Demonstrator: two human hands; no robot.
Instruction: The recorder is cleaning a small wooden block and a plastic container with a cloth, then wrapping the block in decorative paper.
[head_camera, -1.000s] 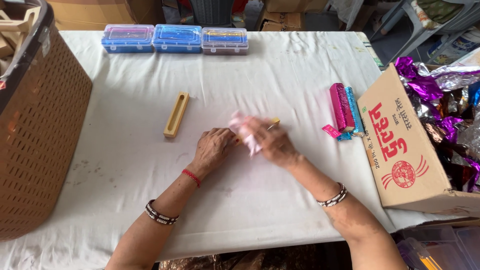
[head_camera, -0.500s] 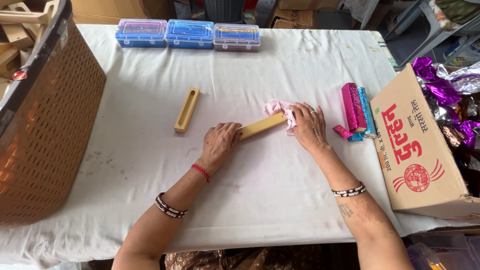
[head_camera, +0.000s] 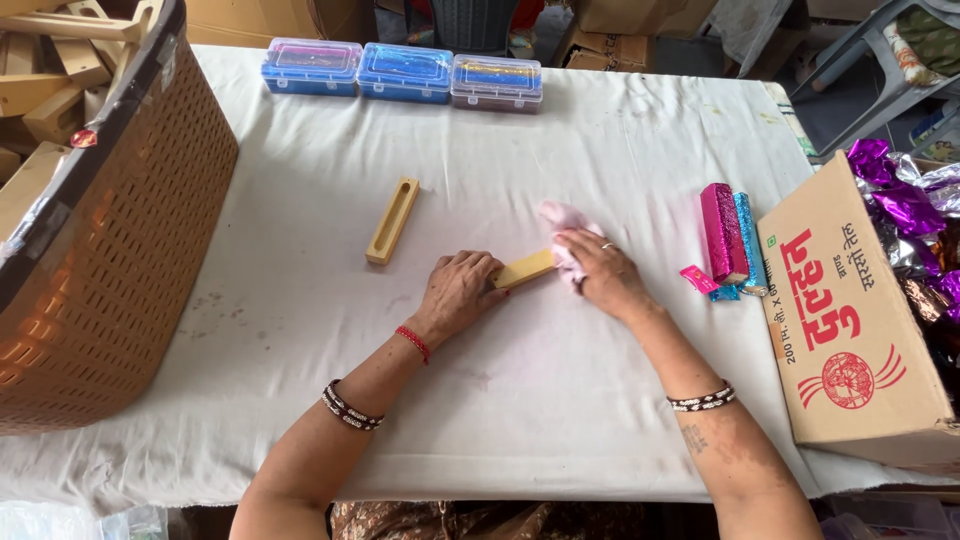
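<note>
The left hand (head_camera: 460, 292) lies on the near end of a wood block (head_camera: 525, 268), with the fingers curled down over it and pressing it onto the white cloth (head_camera: 520, 400) of the table. The block lies flat in the middle of the table, between the two hands, with its far end tilted up to the right. The right hand (head_camera: 600, 272) is at this far end, its fingers closed on a pink rag (head_camera: 562, 222) which touches the block and spreads a little behind the hand. To the left, apart from the block, a slotted wood piece (head_camera: 392, 220) lies on the cloth. At the right are a pink bar (head_camera: 722, 232) and a blue bar (head_camera: 748, 242) side by side, just beside a cardboard box (head_camera: 850, 320) with shiny foil (head_camera: 900, 190) in it. Three plastic cases (head_camera: 402, 73) stand in a row at the far edge, and a brown basket (head_camera: 110, 260) with wood pieces stands at the left.
</note>
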